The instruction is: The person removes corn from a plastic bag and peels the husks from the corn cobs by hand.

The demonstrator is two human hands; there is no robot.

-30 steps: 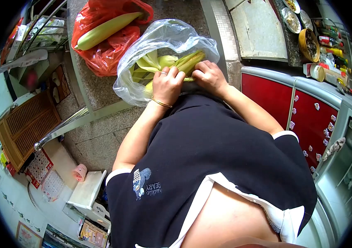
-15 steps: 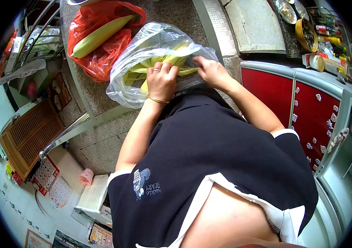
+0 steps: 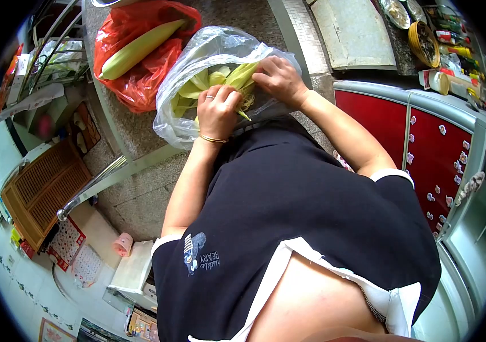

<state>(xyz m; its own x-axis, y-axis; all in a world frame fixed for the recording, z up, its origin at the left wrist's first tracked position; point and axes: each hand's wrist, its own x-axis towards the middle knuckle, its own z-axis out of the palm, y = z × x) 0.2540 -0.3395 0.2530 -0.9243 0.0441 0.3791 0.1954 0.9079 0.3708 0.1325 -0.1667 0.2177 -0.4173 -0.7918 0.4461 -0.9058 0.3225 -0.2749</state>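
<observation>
In the head view, a clear plastic bag lies wide at the mouth on the stone surface, with pale green corn husks inside. My left hand, wearing a ring and a bangle, is closed over an ear of corn at the bag's opening; most of the ear is hidden under the fingers. Strands of corn silk stick out beside it. My right hand pinches a husk leaf on the ear's right side. Left of the bag, another ear of corn rests on a red plastic bag.
A metal rim of a bowl shows at the top edge. Red cabinets stand at right, below a counter with bottles and a round basket. At left are a metal rack and a brown slatted panel.
My right hand has moved up and leftward, onto a husk leaf that now stands higher. My left hand has shifted slightly left. More husk and silk show between the hands.
</observation>
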